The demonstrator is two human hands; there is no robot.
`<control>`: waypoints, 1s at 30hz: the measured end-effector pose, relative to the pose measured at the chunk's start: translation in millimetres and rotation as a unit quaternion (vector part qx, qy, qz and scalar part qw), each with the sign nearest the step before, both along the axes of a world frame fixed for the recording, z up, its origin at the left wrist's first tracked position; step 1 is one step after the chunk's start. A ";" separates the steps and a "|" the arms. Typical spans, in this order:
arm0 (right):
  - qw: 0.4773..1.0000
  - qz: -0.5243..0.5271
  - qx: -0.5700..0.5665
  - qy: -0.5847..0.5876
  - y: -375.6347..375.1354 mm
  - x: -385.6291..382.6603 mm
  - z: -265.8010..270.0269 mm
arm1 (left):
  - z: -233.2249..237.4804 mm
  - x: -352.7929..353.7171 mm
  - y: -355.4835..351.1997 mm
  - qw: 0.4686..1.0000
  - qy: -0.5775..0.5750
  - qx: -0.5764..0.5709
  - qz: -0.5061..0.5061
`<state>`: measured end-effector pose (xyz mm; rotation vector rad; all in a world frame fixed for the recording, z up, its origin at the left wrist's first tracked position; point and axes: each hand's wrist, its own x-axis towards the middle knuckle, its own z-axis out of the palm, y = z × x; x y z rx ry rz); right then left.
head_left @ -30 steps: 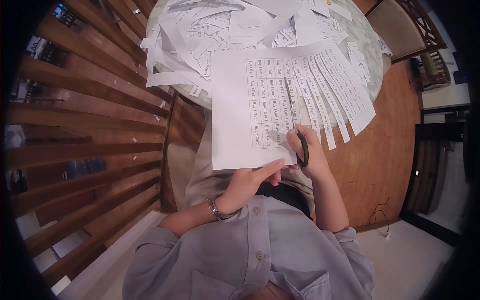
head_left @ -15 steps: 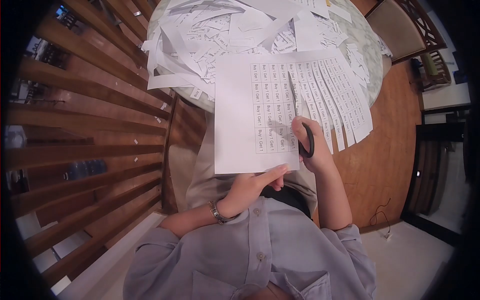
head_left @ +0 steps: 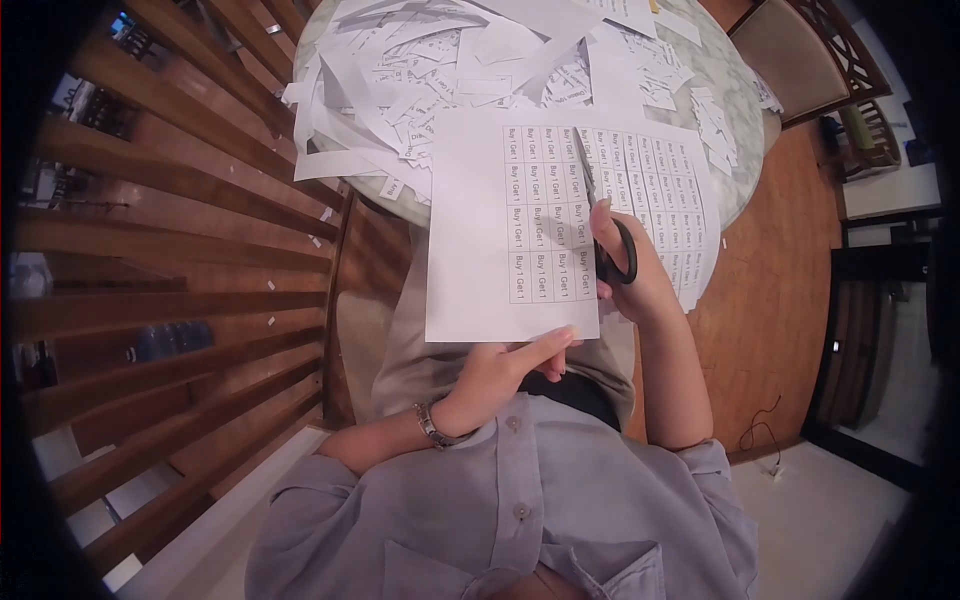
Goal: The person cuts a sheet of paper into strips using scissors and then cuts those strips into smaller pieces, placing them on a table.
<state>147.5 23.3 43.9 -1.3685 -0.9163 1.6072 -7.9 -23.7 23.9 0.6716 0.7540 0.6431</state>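
Note:
A white sheet (head_left: pixel 470 230) printed with a grid of "Buy 1 Get 1" labels lies in front of me, over the near edge of the table. My left hand (head_left: pixel 515 370) pinches its bottom edge near the right corner, thumb on top. Black-handled scissors (head_left: pixel 622 252) are in my right hand (head_left: pixel 637 270), with the blades pointing away from me along a line between label columns. To the right of the blades, partly cut printed strips (head_left: pixel 675 190) fan out close together. The lower fingers of my right hand are partly hidden by the paper.
A round marble table (head_left: pixel 745 100) carries a heap of cut paper pieces (head_left: pixel 420 70). Wooden slats (head_left: pixel 180 235) stand at the left. A chair (head_left: pixel 795 60) is at the upper right, and a thin cable (head_left: pixel 760 430) lies at the lower right.
My right hand has tilted and moved slightly up and right with the scissors. The fanned strips have drawn in closer together. My left hand keeps its hold, almost unmoved.

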 end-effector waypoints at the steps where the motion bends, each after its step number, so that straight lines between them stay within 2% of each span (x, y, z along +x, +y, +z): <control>1: 1.000 -0.003 0.003 -0.008 0.3 -1.8 2.6 | -0.2 0.1 0.1 1.000 0.004 -0.001 0.000; 11: 0.998 -0.038 -0.004 -0.039 5.1 -1.1 -5.8 | -0.5 0.5 -0.4 1.000 -0.008 -0.002 -0.006; 17: 0.996 -0.025 -0.007 -0.087 5.7 -4.3 0.0 | -0.3 0.7 -1.4 1.000 -0.008 -0.011 0.003; 30: 0.995 -0.006 -0.011 -0.099 8.3 -2.8 0.3 | 0.5 0.5 -0.6 1.000 -0.003 -0.009 0.014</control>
